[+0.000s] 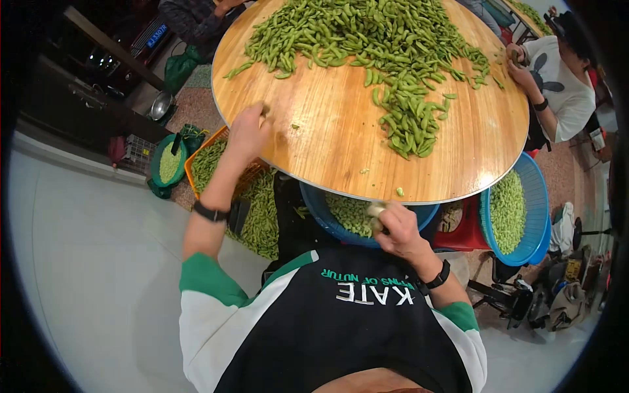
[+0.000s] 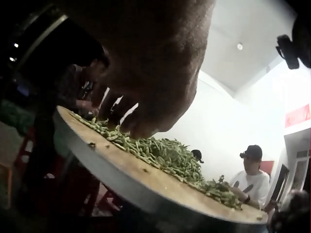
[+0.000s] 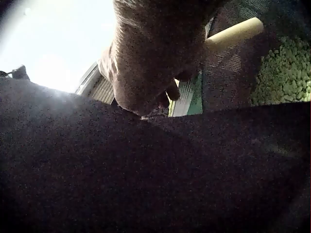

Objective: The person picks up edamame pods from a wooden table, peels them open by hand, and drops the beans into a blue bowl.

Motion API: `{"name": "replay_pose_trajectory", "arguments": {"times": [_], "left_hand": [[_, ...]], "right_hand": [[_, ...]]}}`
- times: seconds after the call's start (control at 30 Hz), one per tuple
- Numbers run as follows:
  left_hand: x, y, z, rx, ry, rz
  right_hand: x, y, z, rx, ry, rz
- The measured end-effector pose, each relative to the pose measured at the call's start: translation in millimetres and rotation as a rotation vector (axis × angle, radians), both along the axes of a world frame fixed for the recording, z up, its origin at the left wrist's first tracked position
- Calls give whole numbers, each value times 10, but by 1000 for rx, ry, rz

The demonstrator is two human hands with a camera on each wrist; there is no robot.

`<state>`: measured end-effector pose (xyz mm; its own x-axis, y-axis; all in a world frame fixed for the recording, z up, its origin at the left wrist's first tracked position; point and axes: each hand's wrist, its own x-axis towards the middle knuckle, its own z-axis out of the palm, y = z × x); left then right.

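Over the left part of the round wooden table (image 1: 314,141), my left hand (image 1: 252,134) hangs with its fingers pointing down and slightly apart; nothing held shows in them. Its back fills the top of the left wrist view (image 2: 150,63). Green pods (image 1: 367,33) are heaped on the far side, with a tongue of them reaching toward me. My right hand (image 1: 398,229) is at the near edge above a blue basin (image 1: 318,209), its fingers curled. A pale, rod-like piece (image 3: 238,34) sticks out beside the thumb area; whether it is held or worn, I cannot tell.
Shelled beans (image 1: 350,213) lie in the basin below. An orange crate (image 1: 193,164) of pods stands at the left, near a green basin (image 1: 160,160). A blue basket (image 1: 537,203) of beans is at the right. Someone in a white shirt (image 1: 570,85) sits across the table.
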<state>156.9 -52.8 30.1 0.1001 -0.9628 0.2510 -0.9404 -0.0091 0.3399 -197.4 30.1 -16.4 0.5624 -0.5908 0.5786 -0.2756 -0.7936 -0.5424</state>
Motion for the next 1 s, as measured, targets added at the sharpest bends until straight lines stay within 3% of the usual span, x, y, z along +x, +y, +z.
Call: {"name": "replay_pose_trajectory", "arguments": {"times": [0.1,0.17,0.23,0.33,0.4,0.47,0.5,0.63,0.67,0.73,0.77,0.83,0.9,0.93,1.0], "left_hand": [[197,-863,-71,15,262,12],[394,-1414,-177,12,225,89],[550,-1844,-339,-3,193,168],[562,-2146,-351,-3,379,265],[329,-2100,-410,125,180,272],[87,-2018,-591,59,125,197],[-28,-1917,-581,115,225,94],[-417,-1196,-85,256,502,-404],[-352,-1205,-91,254,505,-399],[-96,-1326,-82,269,922,-444],[155,-1495,-104,220,632,-245],[884,-1967,-567,-158,102,10],[1033,-1884,-379,-70,-91,330],[1111,-1916,-386,-73,-90,317],[1187,-1981,-469,198,124,513]], "right_hand": [[-62,-54,33,-39,14,-324],[-119,-72,58,1,136,-495],[-124,-102,47,-19,179,-533],[-75,-126,43,-48,249,-558],[-43,-82,49,43,295,-493],[-52,-80,25,45,304,-461],[-59,-84,40,61,295,-422],[-71,-87,58,77,256,-351],[-88,-88,61,76,259,-346],[-113,-93,71,131,240,-345],[-112,-97,76,128,242,-346],[-112,-87,80,118,233,-347],[-112,-88,47,104,226,-358],[-114,-81,26,99,221,-362],[-95,-86,6,88,216,-381]]}}
